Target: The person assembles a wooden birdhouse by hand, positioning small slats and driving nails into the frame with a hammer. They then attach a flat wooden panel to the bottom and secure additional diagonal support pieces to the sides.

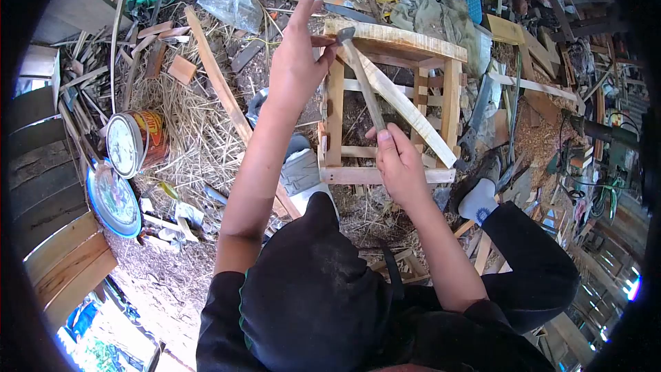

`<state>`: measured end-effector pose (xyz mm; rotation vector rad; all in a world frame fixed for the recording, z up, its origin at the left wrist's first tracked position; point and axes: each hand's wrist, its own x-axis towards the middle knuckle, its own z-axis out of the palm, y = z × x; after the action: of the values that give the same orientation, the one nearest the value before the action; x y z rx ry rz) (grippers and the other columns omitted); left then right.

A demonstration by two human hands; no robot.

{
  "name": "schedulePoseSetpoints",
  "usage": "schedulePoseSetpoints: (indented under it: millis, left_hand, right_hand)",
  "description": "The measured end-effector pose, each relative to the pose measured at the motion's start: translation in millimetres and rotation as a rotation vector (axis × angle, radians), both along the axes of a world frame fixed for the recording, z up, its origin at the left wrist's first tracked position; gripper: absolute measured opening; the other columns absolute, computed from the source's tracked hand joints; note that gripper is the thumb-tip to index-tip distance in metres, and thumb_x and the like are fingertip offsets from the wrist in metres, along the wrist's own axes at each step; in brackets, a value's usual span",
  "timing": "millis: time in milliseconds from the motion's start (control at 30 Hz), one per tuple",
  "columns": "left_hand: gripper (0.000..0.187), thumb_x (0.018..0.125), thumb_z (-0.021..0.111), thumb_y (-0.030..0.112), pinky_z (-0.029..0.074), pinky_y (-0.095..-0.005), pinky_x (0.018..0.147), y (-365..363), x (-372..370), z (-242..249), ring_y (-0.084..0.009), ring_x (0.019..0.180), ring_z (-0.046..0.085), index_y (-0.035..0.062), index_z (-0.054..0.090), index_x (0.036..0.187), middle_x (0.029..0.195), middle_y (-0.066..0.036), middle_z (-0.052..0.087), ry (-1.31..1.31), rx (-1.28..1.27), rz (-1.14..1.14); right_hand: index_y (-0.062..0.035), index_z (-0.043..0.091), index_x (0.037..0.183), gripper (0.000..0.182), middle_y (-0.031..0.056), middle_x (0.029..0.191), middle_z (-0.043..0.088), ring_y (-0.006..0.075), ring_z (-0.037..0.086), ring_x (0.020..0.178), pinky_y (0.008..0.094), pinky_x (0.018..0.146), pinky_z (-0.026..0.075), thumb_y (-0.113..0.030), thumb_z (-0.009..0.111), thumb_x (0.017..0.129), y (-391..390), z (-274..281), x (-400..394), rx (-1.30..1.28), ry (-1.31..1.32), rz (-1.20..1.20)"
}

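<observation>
My right hand is closed around the lower handle of a hammer. The hammer's dark metal head overlaps the left end of the curved top board on a wooden frame. My left hand is at that same corner, fingers stretched upward and thumb apart, close beside the wood. A small dark brown piece of wood shows between its thumb and fingers. Running diagonally across the frame is a pale wooden slat, partly covered by the hammer at its upper end. The frame has several posts and crosspieces.
A long wooden strip lies left of my left forearm. Farther left are a round paint can and a blue-rimmed basin. Straw and wood scraps litter the ground. My shoe is by the frame; crumpled cloth lies beyond it.
</observation>
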<state>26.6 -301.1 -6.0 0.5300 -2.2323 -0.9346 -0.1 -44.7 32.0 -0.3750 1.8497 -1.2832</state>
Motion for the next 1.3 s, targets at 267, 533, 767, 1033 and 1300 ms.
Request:
schedulePoseSetpoints:
  millis: [267,533,767,1033,1300]
  left_hand:
    - [0.103,0.087,0.081,-0.002,0.062,-0.0365,0.075,1,1,0,-0.0244,0.093,0.080,0.0137,0.015,0.164,0.153,-0.013,0.059,-0.003,-0.021,-0.003]
    - [0.089,0.085,0.079,-0.003,0.062,-0.0429,0.082,4,2,2,-0.0267,0.099,0.079,0.0097,0.035,0.161,0.148,-0.008,0.063,0.026,0.086,0.010]
    - [0.085,0.086,0.078,-0.003,0.062,-0.0423,0.082,4,1,-12,-0.0260,0.098,0.079,0.0092,0.037,0.159,0.148,-0.008,0.063,0.135,0.037,-0.005]
    - [0.084,0.087,0.078,-0.002,0.061,-0.0419,0.085,6,3,-2,-0.0264,0.100,0.079,0.0110,0.037,0.159,0.147,-0.009,0.063,0.020,0.111,0.018]
    - [0.095,0.086,0.081,-0.007,0.062,-0.0316,0.077,3,3,-2,-0.0207,0.092,0.079,0.0062,0.024,0.161,0.148,-0.016,0.061,0.048,-0.064,-0.018]
  right_hand:
    - [-0.0034,0.062,0.118,0.033,-0.0094,0.068,0.037,0.0016,0.031,0.059,0.0225,0.053,0.025,-0.032,0.046,0.117,-4,-3,4,0.009,-0.009,-0.027]
    - [-0.0042,0.062,0.119,0.032,-0.0096,0.069,0.037,0.0014,0.033,0.061,0.0218,0.055,0.025,-0.032,0.046,0.117,-4,-10,3,0.039,0.099,0.036]
    - [-0.0040,0.063,0.117,0.032,-0.0096,0.070,0.036,0.0014,0.032,0.062,0.0219,0.055,0.025,-0.032,0.047,0.117,-5,-3,7,-0.128,0.103,-0.069]
    - [-0.0009,0.065,0.115,0.039,0.0078,0.080,0.056,0.0149,0.051,0.075,0.0330,0.073,0.046,-0.037,0.049,0.115,-5,2,8,-0.018,0.112,-0.066]
    - [-0.0027,0.064,0.117,0.035,-0.0037,0.074,0.045,0.0067,0.041,0.068,0.0267,0.063,0.034,-0.034,0.046,0.116,-8,6,5,0.041,0.106,0.009]
